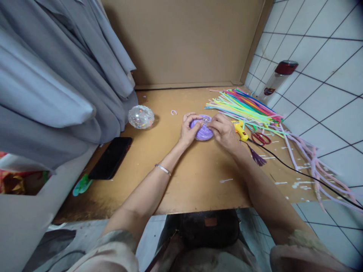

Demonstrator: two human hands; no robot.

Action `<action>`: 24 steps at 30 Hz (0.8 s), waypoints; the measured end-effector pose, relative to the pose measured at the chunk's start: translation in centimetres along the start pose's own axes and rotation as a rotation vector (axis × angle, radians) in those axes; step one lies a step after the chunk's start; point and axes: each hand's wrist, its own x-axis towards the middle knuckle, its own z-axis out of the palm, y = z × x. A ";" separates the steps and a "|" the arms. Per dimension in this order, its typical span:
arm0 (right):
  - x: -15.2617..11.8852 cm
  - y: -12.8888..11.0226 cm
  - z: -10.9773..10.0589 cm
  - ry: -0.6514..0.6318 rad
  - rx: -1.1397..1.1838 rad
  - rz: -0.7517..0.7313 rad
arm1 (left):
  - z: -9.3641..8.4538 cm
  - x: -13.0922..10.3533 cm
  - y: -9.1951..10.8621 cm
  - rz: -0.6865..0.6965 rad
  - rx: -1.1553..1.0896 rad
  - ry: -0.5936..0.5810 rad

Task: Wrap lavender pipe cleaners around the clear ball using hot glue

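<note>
Over the middle of the table sits a clear ball wrapped in coils of purple pipe cleaner, with a bare see-through patch near its top. My left hand is closed around its left side, thumb lying over the top. At the upper right of the ball, my right hand pinches with thumb and forefinger at the edge of the purple coils. The strand between those fingertips is mostly hidden. Just beyond my right hand lies a yellow glue gun, partly covered by the hand.
Bundled colourful pipe cleaners lie at the back right, near red-handled scissors, a purple tassel and a black cord. A speckled clear ball and a phone lie left. A bottle stands by the tiled wall.
</note>
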 end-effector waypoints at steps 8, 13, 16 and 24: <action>0.1 -0.2 0.1 -0.005 0.015 0.025 | -0.1 -0.1 0.1 0.063 0.005 -0.016; -0.1 -0.8 0.4 -0.011 0.023 0.067 | -0.2 -0.2 0.4 0.023 -0.014 -0.013; -0.2 -1.3 0.6 -0.005 0.015 0.082 | -0.1 -0.4 0.5 0.008 -0.015 -0.023; -0.2 -1.3 0.7 0.008 -0.017 0.067 | 0.3 -0.7 0.3 -0.008 0.016 -0.044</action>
